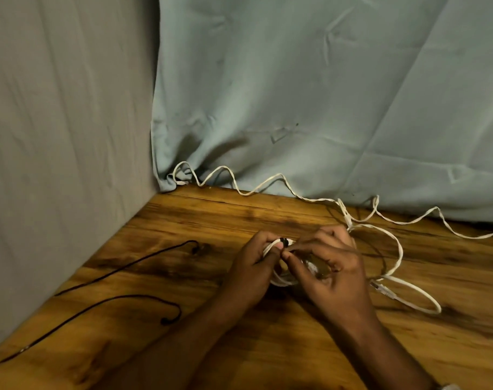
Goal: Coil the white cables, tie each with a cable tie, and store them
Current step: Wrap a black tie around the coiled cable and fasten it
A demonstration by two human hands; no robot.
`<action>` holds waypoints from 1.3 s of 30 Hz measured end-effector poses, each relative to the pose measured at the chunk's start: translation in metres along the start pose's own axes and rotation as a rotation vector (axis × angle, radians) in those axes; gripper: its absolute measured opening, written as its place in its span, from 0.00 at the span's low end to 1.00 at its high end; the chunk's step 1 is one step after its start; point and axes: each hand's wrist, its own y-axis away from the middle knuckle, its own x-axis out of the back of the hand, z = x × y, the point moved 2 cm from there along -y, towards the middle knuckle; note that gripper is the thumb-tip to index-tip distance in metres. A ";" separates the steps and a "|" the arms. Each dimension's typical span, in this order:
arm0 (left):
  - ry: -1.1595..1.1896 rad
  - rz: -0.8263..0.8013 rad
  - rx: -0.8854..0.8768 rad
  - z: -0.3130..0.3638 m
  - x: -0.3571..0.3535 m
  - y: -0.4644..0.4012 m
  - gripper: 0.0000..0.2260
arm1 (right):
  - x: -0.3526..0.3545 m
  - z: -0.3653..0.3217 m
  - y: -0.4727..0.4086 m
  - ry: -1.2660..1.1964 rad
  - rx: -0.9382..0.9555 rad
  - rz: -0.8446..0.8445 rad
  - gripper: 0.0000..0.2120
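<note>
Low in the centre of the frame, your left hand (253, 266) grips a coiled white cable (279, 281) with a black cable tie (284, 242) at its top, and your right hand (331, 266) pinches beside it. Loose white cable (267, 182) trails across the wooden table (267, 347) at right; two black cords (121, 266) lie lower left.
</note>
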 end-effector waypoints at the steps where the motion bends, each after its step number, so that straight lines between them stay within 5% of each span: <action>1: 0.054 -0.008 0.041 -0.001 0.000 0.000 0.08 | -0.001 0.002 0.000 0.015 0.003 -0.014 0.05; 8: 0.363 0.001 0.206 0.004 0.000 -0.001 0.07 | 0.000 0.005 0.000 0.113 0.041 -0.072 0.08; 20: 0.311 -0.057 0.147 0.004 0.005 0.002 0.10 | 0.004 -0.007 0.004 0.465 0.189 -0.144 0.10; 24: 0.279 -0.044 0.050 0.009 0.010 0.001 0.10 | 0.004 -0.008 0.003 0.369 0.166 -0.112 0.09; 28: 0.307 -0.081 -0.022 0.017 0.013 0.001 0.13 | 0.010 -0.013 0.001 -0.302 -0.129 0.077 0.14; 31: 0.224 -0.090 -0.090 0.021 0.012 0.002 0.12 | 0.009 -0.012 -0.002 -0.780 -0.664 0.148 0.17; 34: 0.077 -0.092 -0.164 0.023 0.011 0.001 0.10 | -0.004 0.000 0.002 -0.819 -1.016 0.006 0.24; 39: -0.231 -0.129 -0.369 0.023 0.009 0.005 0.10 | -0.008 0.002 -0.001 -0.812 -0.966 -0.131 0.23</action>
